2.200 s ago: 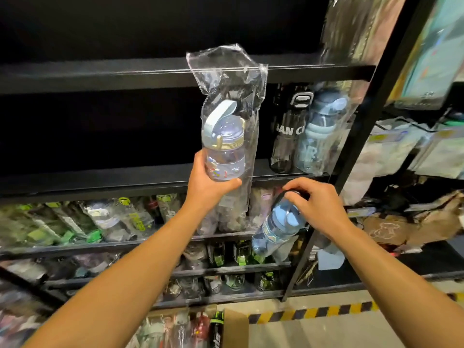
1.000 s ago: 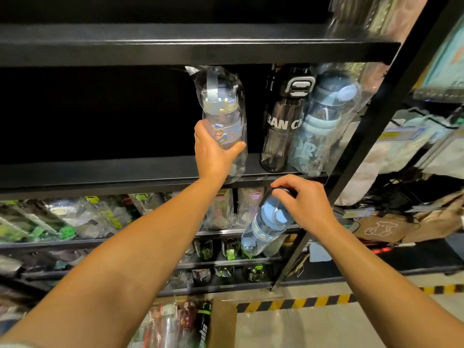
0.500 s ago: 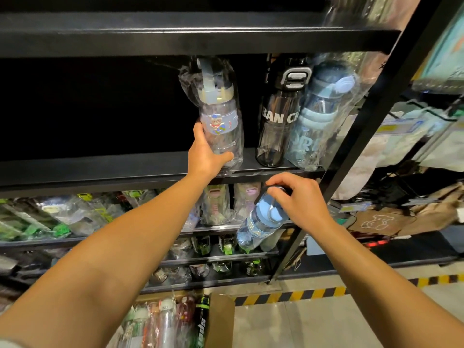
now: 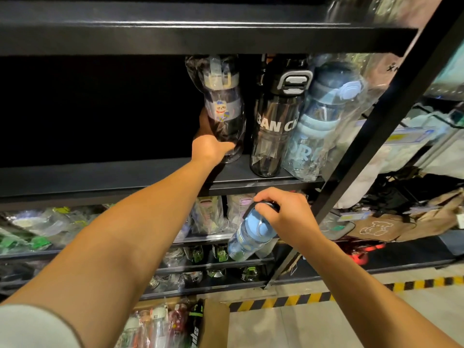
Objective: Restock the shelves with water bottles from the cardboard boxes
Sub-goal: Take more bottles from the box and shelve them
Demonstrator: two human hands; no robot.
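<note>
Your left hand reaches up to the black shelf and grips the lower part of a bagged bottle, thumb across the front, fingers curled round the back. That bottle stands upright at the base of the shelf, wrapped in a clear plastic bag, with a cartoon label on its middle and a pale lid near the underside of the shelf above. It sits just beside a black bottle with white lettering; whether the two touch cannot be told. To the right of the black bottle stands a pale blue bottle in clear wrapping, tilted slightly and pressed close against it.

Your right hand is lower, in front of the shelf edge, fingers curled over the cap of a blue bottle. That bottle hangs from your grip, tilted with its base down and to the left, clear of any shelf.

The lower shelves hold more bagged bottles, several with green parts; detail there is blurred. At the bottom, an open cardboard box holds upright bottles, only their tops showing. A black upright post bounds the shelving on the right. Yellow and black tape runs along the floor.
</note>
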